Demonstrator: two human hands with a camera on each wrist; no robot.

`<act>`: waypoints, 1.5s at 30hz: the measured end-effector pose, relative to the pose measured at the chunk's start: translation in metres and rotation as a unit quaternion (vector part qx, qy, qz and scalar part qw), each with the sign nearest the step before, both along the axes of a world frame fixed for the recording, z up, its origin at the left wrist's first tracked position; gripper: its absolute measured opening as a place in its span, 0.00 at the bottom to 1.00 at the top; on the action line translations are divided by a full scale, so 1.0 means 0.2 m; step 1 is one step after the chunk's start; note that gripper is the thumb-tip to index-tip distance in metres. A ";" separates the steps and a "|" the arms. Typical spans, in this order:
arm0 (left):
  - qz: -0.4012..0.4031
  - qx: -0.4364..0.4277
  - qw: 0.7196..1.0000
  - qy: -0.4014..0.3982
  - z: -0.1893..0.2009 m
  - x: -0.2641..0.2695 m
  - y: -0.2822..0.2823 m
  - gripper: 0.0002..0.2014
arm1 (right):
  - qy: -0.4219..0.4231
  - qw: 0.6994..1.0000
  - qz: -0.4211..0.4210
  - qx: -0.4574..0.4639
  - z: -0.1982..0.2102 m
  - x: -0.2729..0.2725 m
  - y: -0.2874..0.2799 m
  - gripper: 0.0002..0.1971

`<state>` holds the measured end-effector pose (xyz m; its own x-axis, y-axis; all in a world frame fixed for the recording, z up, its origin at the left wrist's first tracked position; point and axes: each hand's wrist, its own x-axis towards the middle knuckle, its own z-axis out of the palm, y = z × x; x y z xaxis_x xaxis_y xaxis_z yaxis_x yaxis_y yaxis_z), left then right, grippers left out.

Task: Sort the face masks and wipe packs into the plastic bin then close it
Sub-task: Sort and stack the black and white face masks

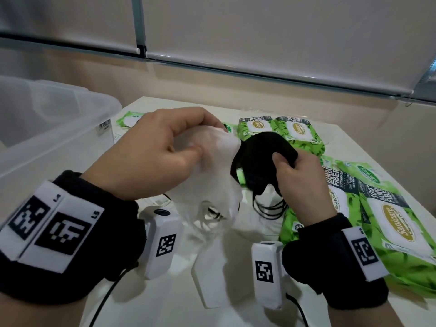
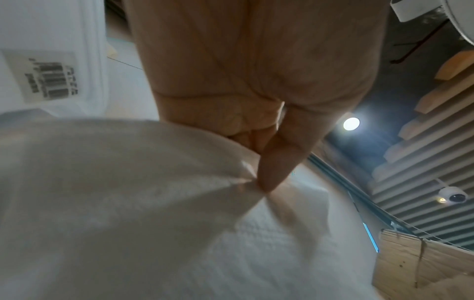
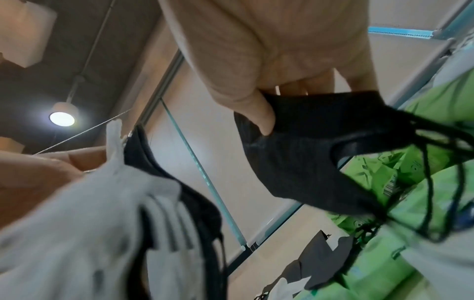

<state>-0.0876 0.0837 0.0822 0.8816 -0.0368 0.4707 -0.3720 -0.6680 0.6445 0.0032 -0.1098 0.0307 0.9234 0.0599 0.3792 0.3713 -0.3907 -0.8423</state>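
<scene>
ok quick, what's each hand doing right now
Left hand: closed, pinching a bunch of white fabric face masks.
Right hand: closed, holding a bunch of black fabric face masks by one edge.

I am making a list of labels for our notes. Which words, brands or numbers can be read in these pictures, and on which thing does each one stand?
"Sanicare": oval logo on the near wipe pack.
"100% BAMBOO FIBER", partly cut off: same pack.
"L4", "L5": left wristband tags.
Bin sticker: barcode only, print too blurred to read.
Far wipe packs: same design, upside down, small print unreadable.
Masks: no text.
</scene>
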 end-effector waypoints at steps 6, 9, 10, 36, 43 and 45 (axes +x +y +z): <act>-0.028 -0.020 0.999 0.002 -0.03 0.03 -0.04 0.17 | 0.065 0.985 0.157 0.004 0.01 -0.04 0.04 0.11; -0.024 -0.010 1.000 -0.006 -0.08 0.07 -0.07 0.18 | 0.117 0.961 0.251 -0.007 0.03 -0.07 0.05 0.16; -0.019 -0.001 1.000 -0.008 -0.10 0.08 -0.08 0.19 | 0.130 0.955 0.265 0.000 0.04 -0.07 0.05 0.16; -0.002 0.107 0.984 0.140 -0.14 0.10 -0.09 0.53 | 0.139 0.939 0.221 0.226 0.07 -0.07 0.06 0.08; 0.034 0.065 0.994 0.075 -0.15 0.12 -0.07 0.33 | 0.136 0.943 0.284 0.106 0.05 -0.08 0.04 0.26; 0.026 0.072 0.994 0.081 -0.15 0.11 -0.07 0.35 | 0.132 0.948 0.273 0.099 0.04 -0.08 0.04 0.27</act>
<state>-0.0648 0.0698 0.0531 0.9479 -0.0464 0.3151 -0.2337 -0.7735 0.5892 -0.0119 -0.1013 0.0386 0.8397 0.5075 0.1934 0.2394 -0.0262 -0.9706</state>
